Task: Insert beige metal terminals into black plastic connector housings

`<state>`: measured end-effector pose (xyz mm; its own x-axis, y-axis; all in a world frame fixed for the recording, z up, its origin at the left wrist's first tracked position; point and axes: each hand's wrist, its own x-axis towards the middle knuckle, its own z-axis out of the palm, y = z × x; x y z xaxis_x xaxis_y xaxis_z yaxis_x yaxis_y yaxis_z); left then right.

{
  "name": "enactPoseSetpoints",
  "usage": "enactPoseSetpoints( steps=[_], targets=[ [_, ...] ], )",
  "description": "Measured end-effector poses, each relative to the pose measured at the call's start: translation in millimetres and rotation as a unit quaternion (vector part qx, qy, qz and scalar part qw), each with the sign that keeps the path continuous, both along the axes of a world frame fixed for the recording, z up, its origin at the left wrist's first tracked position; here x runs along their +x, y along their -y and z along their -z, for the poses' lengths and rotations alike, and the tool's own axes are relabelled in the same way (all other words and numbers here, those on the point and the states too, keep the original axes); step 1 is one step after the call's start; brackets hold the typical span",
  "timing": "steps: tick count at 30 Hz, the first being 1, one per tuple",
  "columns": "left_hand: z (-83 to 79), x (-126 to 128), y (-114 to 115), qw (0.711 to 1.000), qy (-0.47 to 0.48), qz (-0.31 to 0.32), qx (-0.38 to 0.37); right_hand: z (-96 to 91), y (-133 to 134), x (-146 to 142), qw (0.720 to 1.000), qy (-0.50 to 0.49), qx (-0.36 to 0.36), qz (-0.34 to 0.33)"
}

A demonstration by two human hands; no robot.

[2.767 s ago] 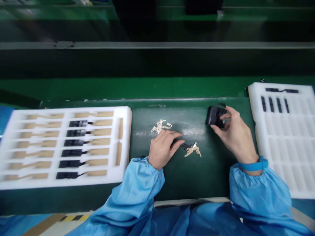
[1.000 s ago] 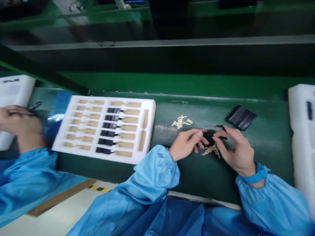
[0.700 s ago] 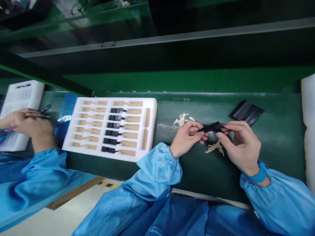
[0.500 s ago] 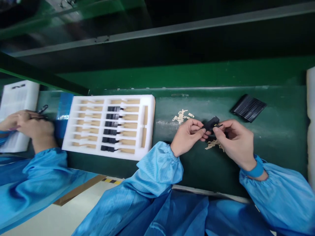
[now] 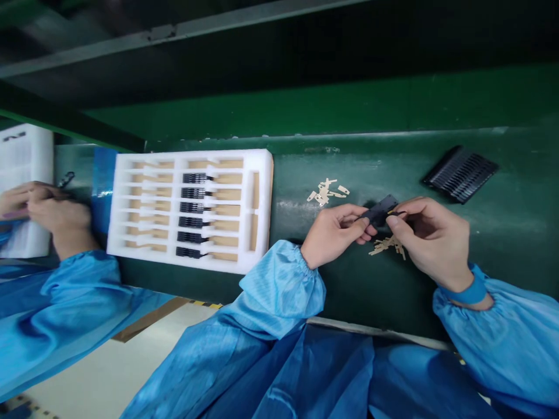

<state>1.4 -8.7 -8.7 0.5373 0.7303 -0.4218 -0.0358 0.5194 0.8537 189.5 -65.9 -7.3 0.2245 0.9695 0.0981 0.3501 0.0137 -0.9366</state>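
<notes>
Fingers [image 5: 356, 228] of left hand [image 5: 332, 235], right hand [image 5: 430, 238] closed on black connector [image 5: 379, 210] — tan tabs [image 5: 388, 247] just beneath

Six black connector housings [image 5: 194, 207] in one foam tray [image 5: 192, 154]; two piles brass strips [image 5: 325, 192]; one black stack [image 5: 460, 173].

light blue smock sleeves [image 5: 271, 291] end in elastic cuffs [image 5: 303, 259], with a blue wristband [image 5: 466, 293] above the bare right hand [image 5: 430, 244].

wht foam tray [image 5: 263, 198] w/ blk pts [image 5: 194, 212] in rows | grn bench [image 5: 480, 250] | co-worker hands [image 5: 48, 209] on 2nd foam tray [image 5: 26, 145]
</notes>
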Motion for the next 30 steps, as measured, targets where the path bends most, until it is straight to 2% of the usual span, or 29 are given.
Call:
enactPoseSetpoints(
  steps=[7, 12, 18, 20, 25, 30],
  targets=[
    [0.6, 1.6, 3.9, 1.000, 0.003, 0.006, 0.001, 11.1, 5.4, -4.8, 0.998, 0.038, 0.007, 0.049],
    [1.5, 2.8, 6.4, 1.000, -0.006, 0.004, -0.004, 13.1, 8.5, -7.1, 0.995, 0.060, -0.005, 0.074],
    [0.7, 4.0, 8.6, 1.000, -0.019, -0.004, -0.006, 13.3, 9.9, -10.4, 0.992, 0.082, 0.024, 0.089],
    [-0.3, 3.9, 8.5, 1.000, -0.020, -0.008, -0.001, 10.7, 7.6, -11.1, 0.994, 0.065, 0.032, 0.083],
    [-3.1, 3.6, 5.4, 0.999, -0.019, -0.025, 0.005, 0.5, -3.9, -9.8, 0.996, -0.072, 0.055, 0.020],
    [-3.3, 4.2, 4.4, 1.000, -0.016, -0.024, 0.001, -2.0, -7.7, -9.7, 0.993, -0.102, 0.024, 0.045]
  ],
)
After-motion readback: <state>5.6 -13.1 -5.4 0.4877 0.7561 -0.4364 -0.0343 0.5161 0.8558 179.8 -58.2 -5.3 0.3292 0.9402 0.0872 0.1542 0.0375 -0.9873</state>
